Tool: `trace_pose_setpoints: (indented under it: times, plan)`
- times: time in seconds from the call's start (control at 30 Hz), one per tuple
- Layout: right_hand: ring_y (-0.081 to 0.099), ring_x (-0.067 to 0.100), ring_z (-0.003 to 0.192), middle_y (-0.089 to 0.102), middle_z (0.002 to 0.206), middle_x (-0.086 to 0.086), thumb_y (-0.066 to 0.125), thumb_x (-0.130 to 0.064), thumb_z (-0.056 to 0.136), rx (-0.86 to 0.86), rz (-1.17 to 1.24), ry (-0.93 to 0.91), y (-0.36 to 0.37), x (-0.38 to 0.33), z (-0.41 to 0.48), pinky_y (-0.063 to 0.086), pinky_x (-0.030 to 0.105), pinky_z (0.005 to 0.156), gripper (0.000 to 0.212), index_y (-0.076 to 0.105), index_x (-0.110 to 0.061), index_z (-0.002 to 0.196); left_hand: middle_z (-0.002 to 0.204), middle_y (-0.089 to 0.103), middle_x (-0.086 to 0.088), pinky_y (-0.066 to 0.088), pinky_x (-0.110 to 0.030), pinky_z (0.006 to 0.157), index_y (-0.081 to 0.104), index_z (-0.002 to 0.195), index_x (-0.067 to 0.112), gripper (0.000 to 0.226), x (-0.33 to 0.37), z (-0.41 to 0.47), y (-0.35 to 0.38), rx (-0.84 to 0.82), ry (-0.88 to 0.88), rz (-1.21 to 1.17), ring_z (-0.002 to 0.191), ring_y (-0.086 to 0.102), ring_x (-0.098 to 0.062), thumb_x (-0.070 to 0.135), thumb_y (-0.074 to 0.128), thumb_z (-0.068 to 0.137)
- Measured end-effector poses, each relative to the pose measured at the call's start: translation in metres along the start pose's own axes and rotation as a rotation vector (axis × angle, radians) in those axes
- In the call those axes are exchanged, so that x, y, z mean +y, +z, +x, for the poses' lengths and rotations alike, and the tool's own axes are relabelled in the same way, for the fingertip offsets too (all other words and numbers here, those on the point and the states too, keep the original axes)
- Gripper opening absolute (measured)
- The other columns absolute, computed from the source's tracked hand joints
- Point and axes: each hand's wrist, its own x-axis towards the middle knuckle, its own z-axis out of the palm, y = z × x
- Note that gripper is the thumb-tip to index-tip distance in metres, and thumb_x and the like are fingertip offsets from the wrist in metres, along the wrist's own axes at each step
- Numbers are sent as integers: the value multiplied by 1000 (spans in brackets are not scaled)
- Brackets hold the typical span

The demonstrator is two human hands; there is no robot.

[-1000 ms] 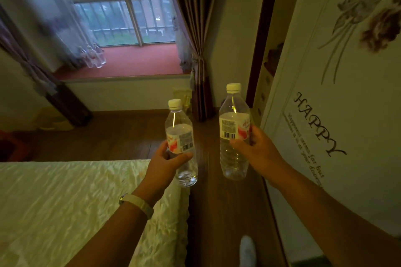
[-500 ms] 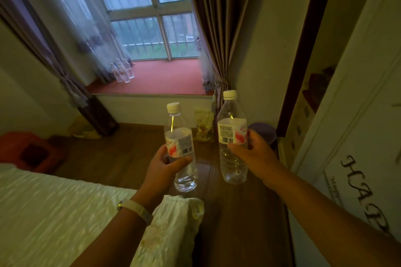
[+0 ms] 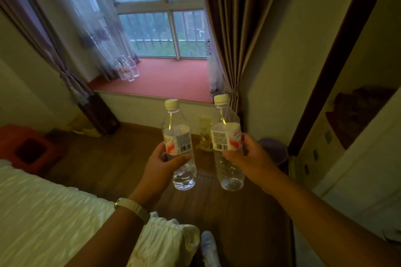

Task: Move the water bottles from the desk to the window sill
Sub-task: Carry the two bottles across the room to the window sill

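Note:
My left hand (image 3: 161, 167) grips a clear water bottle (image 3: 179, 136) with a white cap and red-and-white label, held upright. My right hand (image 3: 249, 158) grips a second, like bottle (image 3: 226, 136), also upright, just to the right of the first. Both bottles hang above the wooden floor. Ahead lies the red window sill (image 3: 173, 80), where several more bottles (image 3: 128, 69) stand together at its far left, by the sheer curtain.
A bed with a pale cover (image 3: 43, 212) fills the lower left. A brown curtain (image 3: 234, 39) hangs right of the sill, a wardrobe (image 3: 358, 125) on the right. A purple bin (image 3: 275, 149) and a small yellow pack (image 3: 205, 136) sit below the sill. An orange stool (image 3: 28, 147) stands left.
The view has advanced toward the window; the sill and the bottles on it look larger and closer. Both hands keep their bottles upright in the same hold.

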Motion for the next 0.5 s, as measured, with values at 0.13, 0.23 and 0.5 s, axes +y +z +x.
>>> trace_pose_setpoints:
  times: [0.13,0.23,0.5]
  plan:
    - [62,3,100,63,110,-16,75,-29,82,-59,-73,-24,6,-6,69,54,19,73,46,49,-38,118,103,73,-2,58,-24,67,58,115,20,39,-6,68,-6,7,0,-48,90,72,-16,3,69,81]
    - [63,3,101,64,113,-13,75,-29,82,-48,-94,-16,11,-11,130,54,18,72,48,50,-34,123,106,72,-5,58,-26,70,57,118,17,41,-5,127,-16,16,0,-91,93,72,-19,2,69,82]
    - [64,3,98,65,111,-13,74,-29,83,-59,-102,-49,33,-44,272,54,15,68,48,51,-34,125,106,73,-13,59,-34,74,58,118,11,41,5,265,-55,42,-7,-118,93,72,-27,-1,71,80]
